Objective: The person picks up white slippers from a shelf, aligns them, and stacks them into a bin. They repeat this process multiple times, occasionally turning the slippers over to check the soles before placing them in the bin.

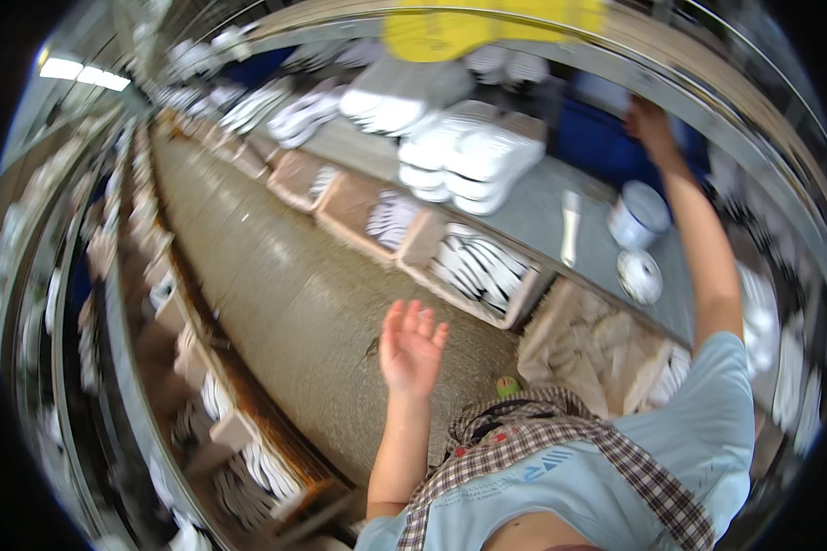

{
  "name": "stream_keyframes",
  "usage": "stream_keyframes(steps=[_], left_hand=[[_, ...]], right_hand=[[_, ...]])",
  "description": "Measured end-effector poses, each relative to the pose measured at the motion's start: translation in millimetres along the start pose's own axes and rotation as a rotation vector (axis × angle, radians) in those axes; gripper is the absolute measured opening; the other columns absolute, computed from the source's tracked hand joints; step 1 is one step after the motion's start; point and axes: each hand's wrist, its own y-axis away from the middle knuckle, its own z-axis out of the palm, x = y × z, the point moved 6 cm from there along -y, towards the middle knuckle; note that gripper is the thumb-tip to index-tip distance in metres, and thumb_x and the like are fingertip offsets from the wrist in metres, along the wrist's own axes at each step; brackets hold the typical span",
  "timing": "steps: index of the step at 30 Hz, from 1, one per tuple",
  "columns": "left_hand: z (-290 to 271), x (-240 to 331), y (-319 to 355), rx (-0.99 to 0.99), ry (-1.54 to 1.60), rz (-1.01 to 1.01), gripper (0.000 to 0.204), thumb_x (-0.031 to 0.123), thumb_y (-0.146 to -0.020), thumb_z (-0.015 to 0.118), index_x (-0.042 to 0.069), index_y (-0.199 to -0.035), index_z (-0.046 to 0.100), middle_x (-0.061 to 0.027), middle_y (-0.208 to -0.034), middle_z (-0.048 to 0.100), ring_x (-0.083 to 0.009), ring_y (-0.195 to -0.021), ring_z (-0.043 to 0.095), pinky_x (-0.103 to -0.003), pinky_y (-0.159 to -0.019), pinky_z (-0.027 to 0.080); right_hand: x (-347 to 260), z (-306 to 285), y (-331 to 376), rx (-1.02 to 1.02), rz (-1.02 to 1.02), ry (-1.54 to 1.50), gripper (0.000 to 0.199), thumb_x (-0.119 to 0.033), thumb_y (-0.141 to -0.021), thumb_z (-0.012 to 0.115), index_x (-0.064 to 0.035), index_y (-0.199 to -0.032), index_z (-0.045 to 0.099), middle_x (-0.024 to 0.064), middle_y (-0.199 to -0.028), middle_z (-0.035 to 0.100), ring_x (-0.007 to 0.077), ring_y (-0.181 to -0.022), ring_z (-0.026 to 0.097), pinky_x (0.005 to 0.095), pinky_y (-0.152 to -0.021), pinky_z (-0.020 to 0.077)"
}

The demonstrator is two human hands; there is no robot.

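My left hand point(412, 351) is raised over the walkway with its palm up and fingers apart, holding nothing. Stretched out to the far right, my right hand point(650, 124) is at a dark blue bin point(590, 129) under the upper rail. Its fingers are partly hidden and blurred, so any grip is unclear. Below it on the grey shelf point(538, 197) stand a pale bucket point(640, 216) and a round white object point(639, 276). A slim white tool, perhaps a brush point(571, 228), lies left of them. Farther left are stacked white shoe-sole-like pieces point(469, 151).
Beige bins point(423, 243) with white and dark-edged pieces line the shelf's lower front. A cloth-lined bin point(570, 335) sits nearest me. Yellow sheets point(492, 28) rest on the upper rack. Another loaded rack point(220, 367) runs along the left of the walkway point(276, 266).
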Motion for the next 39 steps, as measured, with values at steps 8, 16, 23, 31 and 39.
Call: stream_keyframes(steps=[8, 16, 23, 31, 39], left_hand=[[-27, -3, -13, 0.196, -0.041, 0.053, 0.025, 0.03, -0.096, 0.045, 0.013, -0.112, 0.053, -0.0055, -0.106, 0.063, -0.0192, -0.095, 0.06, -0.038, -0.081, 0.049], [-40, -24, -32, 0.277, -0.037, -0.014, 0.025, 0.029, -0.096, 0.045, 0.011, -0.113, 0.051, -0.0069, -0.113, 0.06, -0.0197, -0.098, 0.059, -0.037, -0.08, 0.05], [-32, -13, -27, 0.384, -0.05, -0.062, 0.043, 0.042, -0.096, 0.038, 0.012, -0.126, 0.043, -0.0049, -0.13, 0.05, -0.0208, -0.117, 0.048, -0.042, -0.091, 0.041], [-30, 24, -5, 0.321, 0.075, 0.062, 0.057, 0.052, -0.095, 0.028, 0.014, -0.138, 0.033, -0.0077, -0.142, 0.039, -0.024, -0.129, 0.038, -0.053, -0.103, 0.028], [-52, 77, 43, 0.112, 0.146, 0.24, 0.059, 0.051, -0.094, 0.034, 0.012, -0.137, 0.033, -0.008, -0.142, 0.037, -0.0253, -0.13, 0.036, -0.05, -0.098, 0.036]], right_hand=[[250, -46, -154, -0.767, -0.008, 1.116, 0.038, -0.016, -0.09, 0.047, 0.0019, -0.123, 0.051, 0.0219, -0.127, 0.051, 0.034, -0.119, 0.047, 0.0382, -0.102, 0.0351], [282, -45, -172, -0.878, -0.009, 1.097, 0.038, -0.016, -0.089, 0.048, 0.0019, -0.122, 0.051, 0.0214, -0.125, 0.052, 0.0343, -0.117, 0.049, 0.0387, -0.101, 0.0359], [205, -43, -151, -0.766, -0.169, 1.127, 0.038, -0.018, -0.09, 0.049, 0.0011, -0.122, 0.051, 0.0204, -0.125, 0.053, 0.0341, -0.117, 0.049, 0.0385, -0.1, 0.0363], [-140, 107, 127, -0.564, -0.718, 0.39, 0.022, -0.012, -0.088, 0.056, -0.0021, -0.107, 0.061, 0.0111, -0.111, 0.061, 0.022, -0.1, 0.059, 0.0298, -0.089, 0.0438], [-236, 353, 458, -1.107, -0.621, -0.12, 0.05, -0.028, -0.09, 0.048, 0.004, -0.128, 0.047, 0.0226, -0.135, 0.044, 0.0336, -0.13, 0.035, 0.0402, -0.109, 0.0219]])
